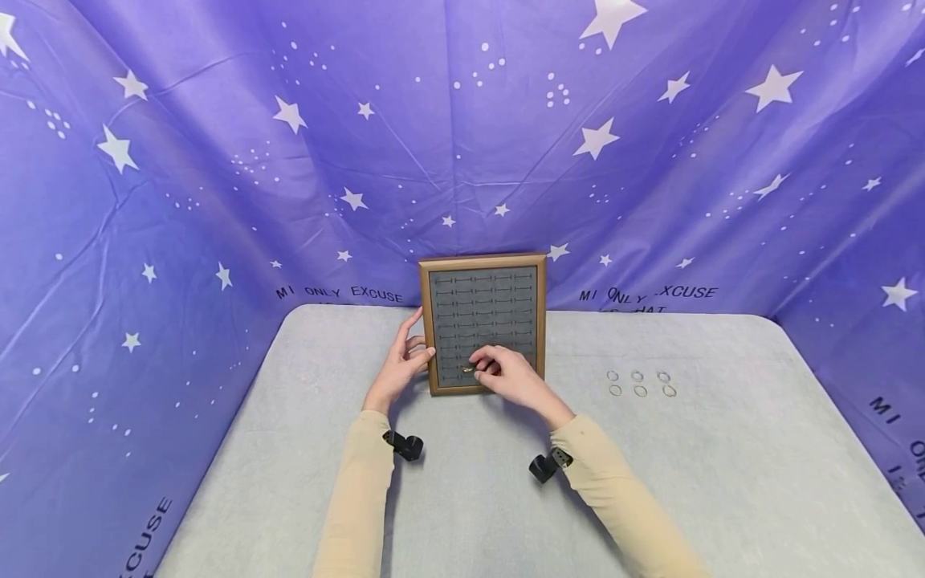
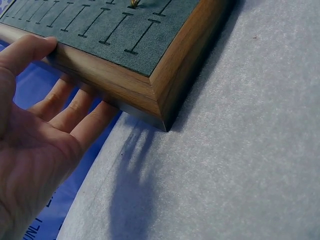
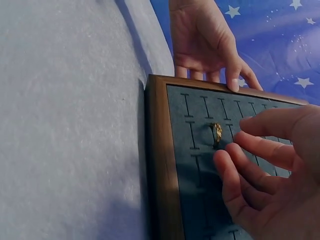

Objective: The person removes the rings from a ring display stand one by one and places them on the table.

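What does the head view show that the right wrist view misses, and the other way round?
Only the head view shows six loose rings lying on the table to the right of the wooden ring tray. Only the right wrist view shows the gold ring clearly, standing in a slot. Both show the left hand holding the tray's edge and the right hand beside the ring with fingers open.

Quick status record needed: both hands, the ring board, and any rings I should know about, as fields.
left hand: steadies the left edge of the ring board, thumb on the frame, fingers behind it
right hand: fingers loosely spread over the lower slots, beside the seated ring, holding nothing
ring board: wooden frame, grey slotted pad, propped on the table
seated ring: gold, standing in a slot near the bottom left
loose rings: six on the table, right of the board
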The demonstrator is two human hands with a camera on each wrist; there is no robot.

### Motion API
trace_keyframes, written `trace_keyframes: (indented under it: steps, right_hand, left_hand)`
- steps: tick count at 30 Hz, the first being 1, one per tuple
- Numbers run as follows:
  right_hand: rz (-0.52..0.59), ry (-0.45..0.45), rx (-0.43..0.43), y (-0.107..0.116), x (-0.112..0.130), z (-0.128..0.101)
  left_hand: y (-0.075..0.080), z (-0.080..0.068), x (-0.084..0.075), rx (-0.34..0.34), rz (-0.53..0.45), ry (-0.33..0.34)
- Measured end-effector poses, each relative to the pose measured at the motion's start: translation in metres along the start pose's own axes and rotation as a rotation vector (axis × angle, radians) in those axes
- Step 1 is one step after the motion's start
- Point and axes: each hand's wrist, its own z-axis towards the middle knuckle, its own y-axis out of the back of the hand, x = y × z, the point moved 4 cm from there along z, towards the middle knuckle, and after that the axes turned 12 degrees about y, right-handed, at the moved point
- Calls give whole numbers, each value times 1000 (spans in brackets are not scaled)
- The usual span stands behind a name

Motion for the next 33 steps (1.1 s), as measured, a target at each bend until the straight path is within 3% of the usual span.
trace_keyframes:
  steps: [8, 19, 33]
  right_hand:
    - [-41, -42, 34, -13, 1, 4]
    - [-143, -111, -94, -22, 0, 2]
    - [4, -34, -241, -18, -6, -17]
  left_hand:
    - [-1, 1, 1, -4, 0, 21]
    - [-8, -12, -21, 2, 22, 51]
    - [-8, -14, -23, 2, 18, 54]
